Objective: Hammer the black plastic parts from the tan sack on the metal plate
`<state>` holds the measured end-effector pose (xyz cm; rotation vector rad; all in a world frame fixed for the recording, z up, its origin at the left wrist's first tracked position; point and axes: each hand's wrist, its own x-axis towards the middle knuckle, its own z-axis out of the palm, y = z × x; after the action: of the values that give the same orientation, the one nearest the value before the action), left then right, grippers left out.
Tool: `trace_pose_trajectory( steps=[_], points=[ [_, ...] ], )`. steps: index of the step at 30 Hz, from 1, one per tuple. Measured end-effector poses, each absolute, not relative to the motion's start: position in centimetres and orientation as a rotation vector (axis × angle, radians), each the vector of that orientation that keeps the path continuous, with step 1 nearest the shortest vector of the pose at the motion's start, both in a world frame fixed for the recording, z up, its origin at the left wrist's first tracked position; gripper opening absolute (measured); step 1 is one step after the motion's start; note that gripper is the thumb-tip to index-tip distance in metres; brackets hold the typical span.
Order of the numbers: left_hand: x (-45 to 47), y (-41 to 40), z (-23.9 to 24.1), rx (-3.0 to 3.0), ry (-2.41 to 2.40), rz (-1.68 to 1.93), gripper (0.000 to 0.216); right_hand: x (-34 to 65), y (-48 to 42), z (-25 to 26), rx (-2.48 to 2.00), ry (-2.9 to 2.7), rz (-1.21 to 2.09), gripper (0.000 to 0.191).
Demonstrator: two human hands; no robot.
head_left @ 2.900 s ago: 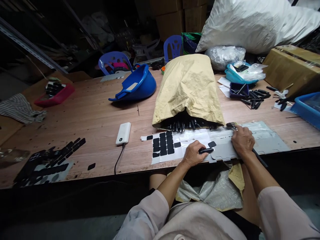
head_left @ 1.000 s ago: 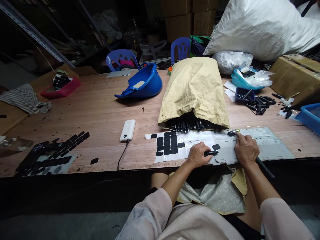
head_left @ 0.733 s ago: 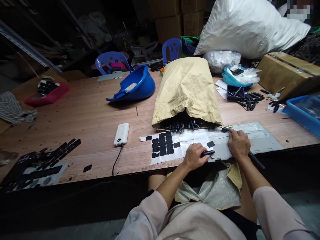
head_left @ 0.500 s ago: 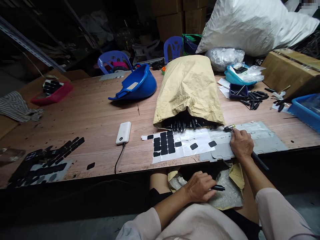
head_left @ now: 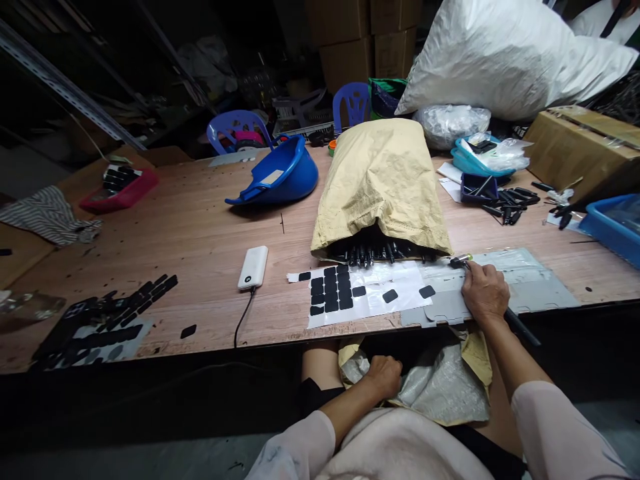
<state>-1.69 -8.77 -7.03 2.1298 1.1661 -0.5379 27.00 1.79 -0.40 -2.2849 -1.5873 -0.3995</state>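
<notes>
Silver sack point(head_left: 445, 390) lay low centre, below bench point(head_left: 200, 227) edge, gripped by closed left hand point(head_left: 383, 377); right hand point(head_left: 483, 293) clasped tool point(head_left: 460, 261) on sheet point(head_left: 530, 287). Judged mid-step, between parts; fresh part needed.

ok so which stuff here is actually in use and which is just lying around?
In use:
left hand in the lap bag
right hand holding a tool
sticker sheet
tan sack of black parts

Lying about:
power bank
blue helmet
red tray
striped cloth
cardboard box
</notes>
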Motion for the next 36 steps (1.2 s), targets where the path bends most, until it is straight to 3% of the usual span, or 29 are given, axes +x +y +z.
trace_pose_trajectory(
  steps=[4, 8, 13, 17, 22, 28, 36],
  points=[
    [-2.0, -8.1, -3.1, 2.251, 0.827, -0.335, 0.014, 27.0, 1.7, -0.4, -2.278, -1.594, -0.412, 0.034],
    [-3.7, -2.9, 2.6, 2.133, 0.685, 0.096, 0.011, 27.1, 1.7, -0.6, -2.273, -1.597, -0.427, 0.034],
    [-8.0, 6.9, 6.4, 2.029, 1.688, 0.670, 0.025, 27.1, 1.8, -0.7, -2.269, -1.599, -0.427, 0.033],
    [-10.7, 11.3, 5.8, 1.908, 2.133, 0.567, 0.029, 27.2, 1.9, -0.8, -2.259, -1.599, -0.430, 0.033],
    [-11.0, 12.3, 4.5, 1.999, 2.172, 0.293, 0.027, 27.1, 1.9, -0.8, -2.275, -1.603, -0.429, 0.033],
    [-11.3, 11.0, 4.9, 1.902, 2.181, 0.268, 0.021, 27.0, 1.9, -0.6, -2.294, -1.600, -0.426, 0.032],
    [-9.4, 3.1, 1.8, 1.779, 2.185, 0.794, 0.019, 26.6, 1.8, -0.5, -2.322, -1.602, -0.404, 0.033]
  ],
)
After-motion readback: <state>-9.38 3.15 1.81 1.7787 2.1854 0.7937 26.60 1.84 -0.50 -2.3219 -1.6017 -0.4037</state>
